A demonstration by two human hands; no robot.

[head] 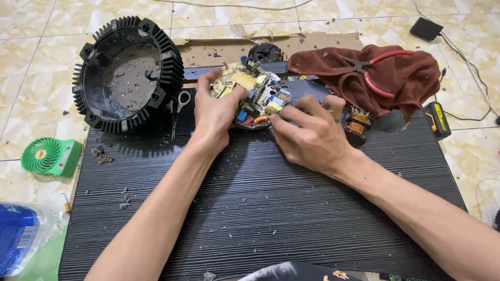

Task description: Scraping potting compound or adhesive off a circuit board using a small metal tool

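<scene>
A round circuit board (256, 93) crowded with small coloured components lies tilted on a black ribbed mat (252, 201). My left hand (213, 111) grips its left edge, thumb on top. My right hand (310, 133) rests at the board's lower right edge, fingertips touching components there. A copper-wound coil part (358, 125) sits just right of my right hand.
A black finned round housing (127, 73) stands at the mat's back left, scissors (177, 110) beside it. A brown rag (381, 78) with red-handled pliers (377, 67) lies back right. A green mini fan (50, 157), a water bottle (12, 237) and cables (469, 66) are on the tiled floor.
</scene>
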